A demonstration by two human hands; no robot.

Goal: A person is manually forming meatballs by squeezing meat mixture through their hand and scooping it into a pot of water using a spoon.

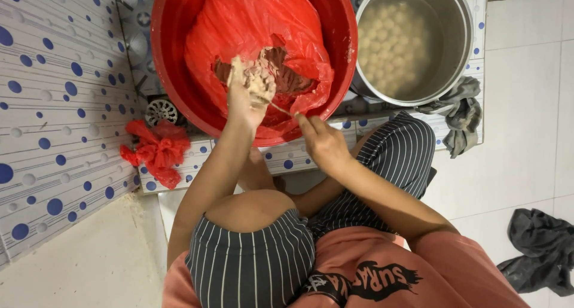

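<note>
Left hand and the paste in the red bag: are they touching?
Touching. The head view shows the left hand coated in pale paste, pressed into it inside the red bag.

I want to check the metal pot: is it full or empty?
Partly full: the metal pot holds cloudy water with many pale round balls.

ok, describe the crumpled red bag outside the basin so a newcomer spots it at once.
Start at the big red basin on the dotted tile ledge. Just below its left rim, beside a round metal drain cover, lies the crumpled red plastic bag. Unlike the red liner inside the basin, it is small, bunched and empty-looking.
</note>
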